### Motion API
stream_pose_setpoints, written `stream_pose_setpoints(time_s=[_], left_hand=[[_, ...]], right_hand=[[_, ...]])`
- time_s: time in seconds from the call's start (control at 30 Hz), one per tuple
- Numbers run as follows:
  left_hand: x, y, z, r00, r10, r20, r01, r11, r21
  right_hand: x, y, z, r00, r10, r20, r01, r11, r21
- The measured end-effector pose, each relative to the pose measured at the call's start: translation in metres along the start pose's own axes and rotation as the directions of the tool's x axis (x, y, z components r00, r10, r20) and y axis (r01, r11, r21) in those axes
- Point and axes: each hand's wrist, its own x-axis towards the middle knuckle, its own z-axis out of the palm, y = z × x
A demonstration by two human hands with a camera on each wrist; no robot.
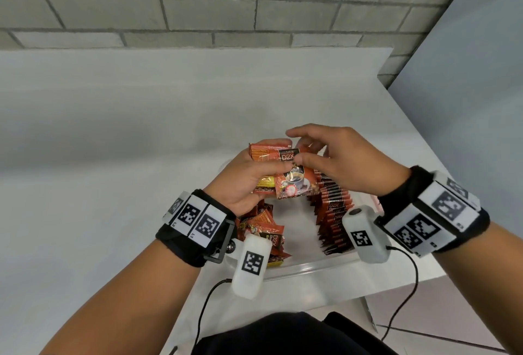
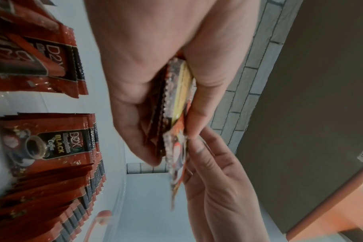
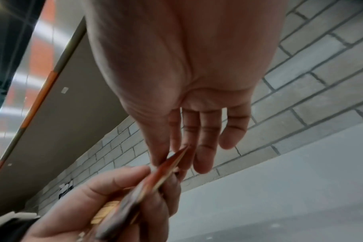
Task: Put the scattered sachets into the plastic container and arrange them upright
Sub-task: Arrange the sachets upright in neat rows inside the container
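Head view: our left hand (image 1: 243,182) grips a sachet stack (image 1: 283,176) above the plastic container (image 1: 308,267), right hand (image 1: 336,156) pinching its top w/ thumb & forefinger. L wrist view: upright sachet row (image 2: 52,147) in container. R wrist view: other fingers (image 3: 234,129) spread apart.

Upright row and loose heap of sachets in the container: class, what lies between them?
Head view: only bare container floor separates the upright row from the loose heap.
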Motion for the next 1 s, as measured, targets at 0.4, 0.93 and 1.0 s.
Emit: stream_pose_setpoints(time_s=[0.4,0.93,1.0], left_hand=[[-0.003,0.012,-0.027,0.952,-0.047,-0.301,-0.002,0.987,-0.16],[-0.011,0.012,-0.032,0.956,-0.065,-0.286,0.009,0.981,-0.192],[-0.011,0.011,-0.032,0.956,-0.068,-0.285,0.012,0.981,-0.192]], right_hand=[[0.024,0.027,0.012,0.954,0.201,0.224,-0.137,0.953,-0.27],[0.039,0.027,0.046,0.947,0.206,0.246,0.008,0.752,-0.659],[0.039,0.028,0.048,0.947,0.202,0.251,0.03,0.719,-0.694]])
